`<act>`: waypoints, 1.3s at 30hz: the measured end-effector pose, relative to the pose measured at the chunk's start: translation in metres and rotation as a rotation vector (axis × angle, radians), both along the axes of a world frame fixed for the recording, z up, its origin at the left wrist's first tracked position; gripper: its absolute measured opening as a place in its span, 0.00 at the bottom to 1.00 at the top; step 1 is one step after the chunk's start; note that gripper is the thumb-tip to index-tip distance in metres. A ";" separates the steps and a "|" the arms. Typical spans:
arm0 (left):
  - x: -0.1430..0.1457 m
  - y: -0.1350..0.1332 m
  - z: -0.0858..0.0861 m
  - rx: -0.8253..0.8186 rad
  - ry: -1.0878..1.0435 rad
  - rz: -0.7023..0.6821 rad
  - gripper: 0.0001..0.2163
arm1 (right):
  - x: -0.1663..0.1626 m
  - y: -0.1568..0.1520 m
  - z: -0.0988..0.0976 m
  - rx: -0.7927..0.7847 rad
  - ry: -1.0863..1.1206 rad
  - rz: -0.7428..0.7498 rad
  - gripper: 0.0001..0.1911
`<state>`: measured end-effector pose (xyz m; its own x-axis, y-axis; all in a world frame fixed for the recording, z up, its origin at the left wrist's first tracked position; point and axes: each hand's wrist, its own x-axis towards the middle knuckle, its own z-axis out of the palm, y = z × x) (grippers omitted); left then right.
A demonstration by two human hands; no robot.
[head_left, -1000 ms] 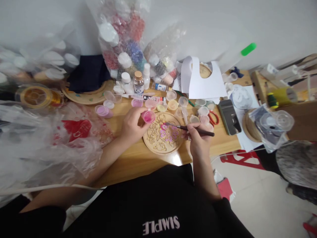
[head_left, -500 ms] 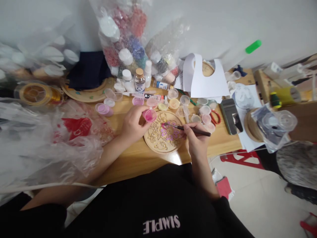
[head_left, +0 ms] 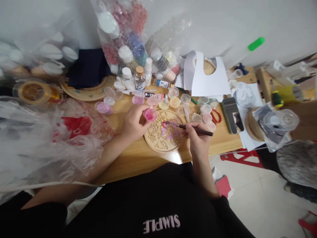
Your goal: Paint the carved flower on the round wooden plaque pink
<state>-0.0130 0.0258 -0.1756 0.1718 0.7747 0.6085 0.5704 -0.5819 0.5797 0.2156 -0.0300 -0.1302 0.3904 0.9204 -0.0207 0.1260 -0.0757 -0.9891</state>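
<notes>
A round wooden disc (head_left: pixel 158 145) with gold outlines and a purple-pink painted flower lies on the wooden table (head_left: pixel 138 158). My left hand (head_left: pixel 135 124) is closed on a small pot of pink paint (head_left: pixel 150 114) held over the disc's upper left rim. My right hand (head_left: pixel 198 140) pinches a thin dark paintbrush (head_left: pixel 195 129), its tip resting on the flower near the disc's top.
Several small paint pots (head_left: pixel 174 103) and red-handled scissors (head_left: pixel 216 115) crowd behind the disc. Bottles (head_left: pixel 140 78), a glue tube, bags of beads (head_left: pixel 123 39), white paper (head_left: pixel 210 79), a phone (head_left: pixel 230 114) and crumpled plastic bags (head_left: pixel 49 142) surround it. The table edge runs near my body.
The brush tip has shifted slightly on the flower. The view has drifted a little; both hands stay where they were.
</notes>
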 end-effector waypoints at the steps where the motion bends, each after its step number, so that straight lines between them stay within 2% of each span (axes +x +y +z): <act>1: 0.000 0.000 0.000 -0.009 -0.006 -0.002 0.08 | 0.000 0.000 0.000 0.005 -0.001 0.002 0.11; 17: -0.001 0.000 -0.003 -0.017 0.023 0.014 0.09 | 0.003 -0.002 -0.002 -0.006 -0.025 -0.017 0.14; 21: -0.001 -0.001 -0.004 -0.059 0.027 0.034 0.10 | 0.002 -0.002 -0.002 -0.002 -0.020 0.002 0.14; 26: -0.001 -0.001 -0.003 -0.024 0.009 -0.001 0.09 | -0.002 0.000 0.000 0.011 -0.032 0.036 0.17; 35: -0.001 -0.001 -0.002 0.003 -0.017 -0.018 0.10 | 0.001 -0.001 0.001 0.008 -0.013 -0.014 0.13; 39: -0.001 -0.001 -0.003 -0.037 0.032 0.007 0.11 | 0.001 0.000 0.000 0.015 0.012 -0.003 0.12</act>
<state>-0.0142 0.0245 -0.1787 0.1854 0.7979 0.5736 0.5933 -0.5561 0.5819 0.2161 -0.0305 -0.1298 0.3925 0.9197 -0.0119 0.1143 -0.0616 -0.9915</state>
